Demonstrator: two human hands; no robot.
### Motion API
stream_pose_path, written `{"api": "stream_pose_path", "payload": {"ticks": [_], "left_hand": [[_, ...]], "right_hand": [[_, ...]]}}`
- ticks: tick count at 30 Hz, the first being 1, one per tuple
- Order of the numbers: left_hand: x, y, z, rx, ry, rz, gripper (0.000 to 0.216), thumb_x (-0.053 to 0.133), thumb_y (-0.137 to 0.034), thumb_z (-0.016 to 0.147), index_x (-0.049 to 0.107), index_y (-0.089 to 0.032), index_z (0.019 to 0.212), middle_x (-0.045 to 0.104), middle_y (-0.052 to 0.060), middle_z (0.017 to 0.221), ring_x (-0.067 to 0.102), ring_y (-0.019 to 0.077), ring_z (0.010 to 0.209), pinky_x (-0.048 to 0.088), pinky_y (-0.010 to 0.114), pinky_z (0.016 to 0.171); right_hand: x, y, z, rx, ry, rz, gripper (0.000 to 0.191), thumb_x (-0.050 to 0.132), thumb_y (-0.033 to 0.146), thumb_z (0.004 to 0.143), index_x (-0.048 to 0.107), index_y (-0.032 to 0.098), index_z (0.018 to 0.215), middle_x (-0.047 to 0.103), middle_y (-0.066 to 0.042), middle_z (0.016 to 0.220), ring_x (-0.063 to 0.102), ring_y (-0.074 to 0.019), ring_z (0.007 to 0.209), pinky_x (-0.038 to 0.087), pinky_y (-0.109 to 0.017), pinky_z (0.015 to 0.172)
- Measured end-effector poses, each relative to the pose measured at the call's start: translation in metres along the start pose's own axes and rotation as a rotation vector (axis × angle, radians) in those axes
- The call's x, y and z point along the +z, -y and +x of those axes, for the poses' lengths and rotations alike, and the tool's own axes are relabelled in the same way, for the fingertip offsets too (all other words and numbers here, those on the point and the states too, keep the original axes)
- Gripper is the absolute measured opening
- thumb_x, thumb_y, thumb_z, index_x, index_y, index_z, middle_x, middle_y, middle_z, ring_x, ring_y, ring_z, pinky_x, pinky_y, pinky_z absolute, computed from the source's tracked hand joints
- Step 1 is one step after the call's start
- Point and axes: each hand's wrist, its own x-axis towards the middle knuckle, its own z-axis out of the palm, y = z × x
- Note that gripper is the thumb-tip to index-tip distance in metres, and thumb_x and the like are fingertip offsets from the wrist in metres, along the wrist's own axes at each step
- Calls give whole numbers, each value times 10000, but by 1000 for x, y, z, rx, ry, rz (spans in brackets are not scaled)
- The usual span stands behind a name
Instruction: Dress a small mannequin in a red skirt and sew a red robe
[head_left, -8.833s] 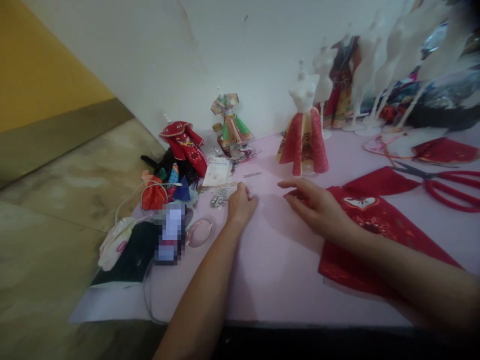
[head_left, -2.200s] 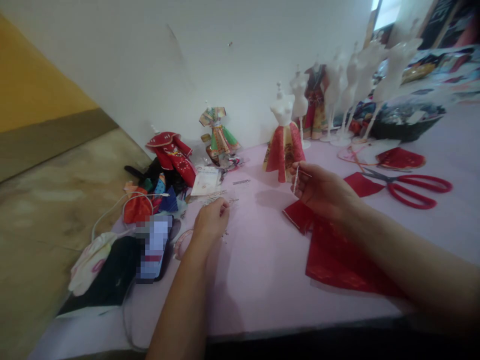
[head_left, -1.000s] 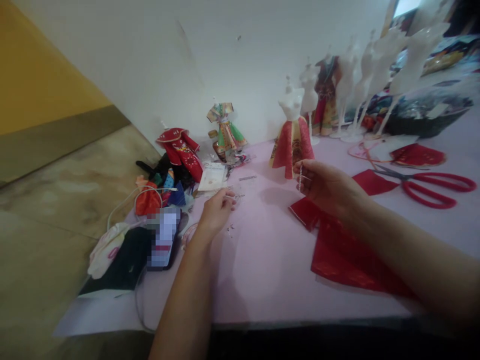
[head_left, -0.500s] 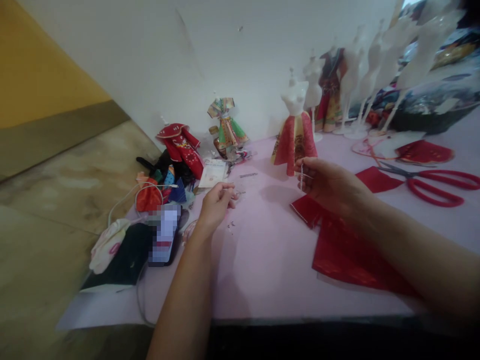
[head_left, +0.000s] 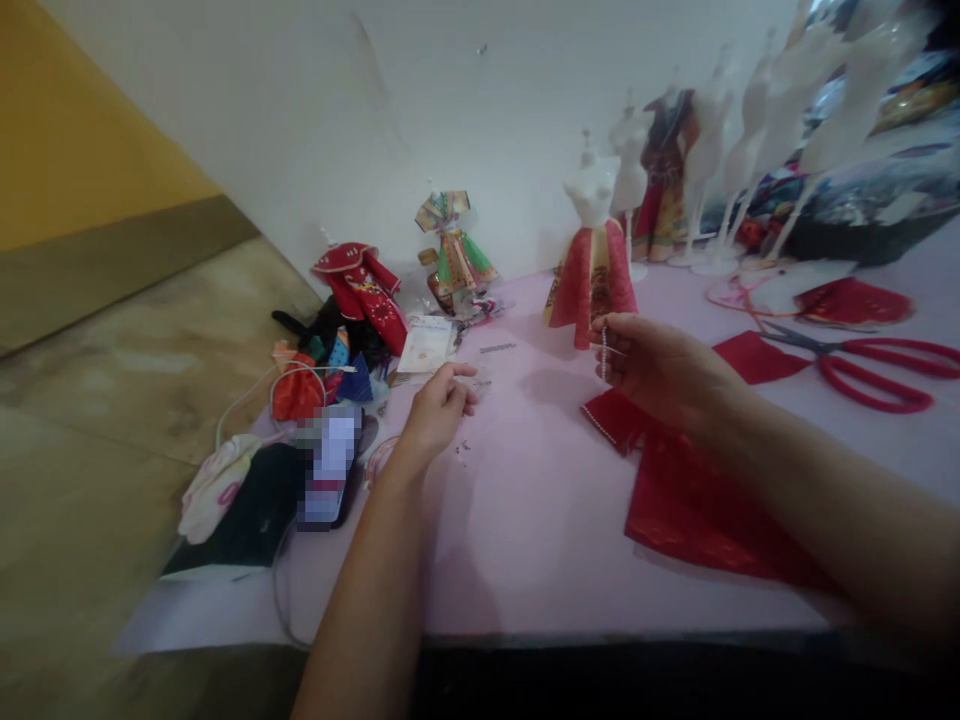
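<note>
My right hand (head_left: 649, 360) pinches a short rhinestone strip (head_left: 604, 355) that hangs upright from the fingertips. Something thin and pale also shows between those fingers. Under the right wrist lies red cloth (head_left: 697, 510), and a smaller red piece with a beaded edge (head_left: 611, 418) is beside it. My left hand (head_left: 442, 405) hovers over the pink table, index finger stretched out and apart from the curled others; I see nothing held in it. Small shiny bits (head_left: 463, 452) lie just right of it, and a second strip (head_left: 498, 348) lies beyond.
Red-handled scissors (head_left: 874, 370) lie at right by a red scrap (head_left: 765, 358). A doll form in a red and gold skirt (head_left: 592, 270) stands behind my right hand. At left are a phone (head_left: 330, 470), a cable and cloth scraps. White doll forms (head_left: 709, 150) line the back.
My left hand's index finger has lifted and stretched out away from the other fingers, and the hand has shifted slightly right. My right hand still holds the strip in nearly the same place.
</note>
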Motion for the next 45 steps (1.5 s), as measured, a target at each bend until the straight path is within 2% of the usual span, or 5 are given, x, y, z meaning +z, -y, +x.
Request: {"api": "stream_pose_path", "payload": {"ticks": [4, 11, 18, 31, 45], "left_hand": [[-1, 5, 0, 29, 54, 27, 356, 457, -67, 776, 600, -182, 1081, 660, 1, 804, 631, 122, 692, 482, 263, 696], [-4, 2, -2, 23, 74, 89, 314, 524, -180, 778, 621, -187, 1077, 646, -18, 703, 625, 146, 672, 460, 263, 663], [-10, 1, -2, -48, -35, 420, 279, 668, -343, 750, 694, -195, 985, 540, -53, 594, 506, 130, 568, 355, 251, 590], [-6, -10, -4, -9, -122, 508, 231, 564, -353, 815, 708, -202, 914, 615, -21, 633, 549, 158, 615, 377, 266, 631], [46, -32, -14, 227, -26, 297, 237, 530, -389, 890, 678, -219, 965, 745, 26, 894, 678, 208, 805, 512, 313, 732]], "right_hand": [[-1, -1, 1, 0, -4, -10, 43, 708, 197, 854, 750, 188, 858, 695, -3, 810, 595, -93, 687, 564, -198, 627], [0, -1, 0, -3, 6, -24, 41, 710, 205, 855, 751, 204, 857, 704, -17, 852, 592, -107, 705, 570, -216, 649], [1, -2, -1, 7, -15, -25, 54, 696, 187, 859, 745, 169, 874, 682, -8, 818, 582, -78, 660, 538, -180, 600], [1, -2, 0, -1, 12, -31, 58, 747, 222, 804, 738, 177, 841, 677, 4, 800, 563, -75, 641, 500, -191, 595], [16, 7, -7, -121, 185, -72, 238, 811, 422, 737, 727, 200, 755, 677, -9, 834, 585, -88, 667, 442, -234, 633]]}}
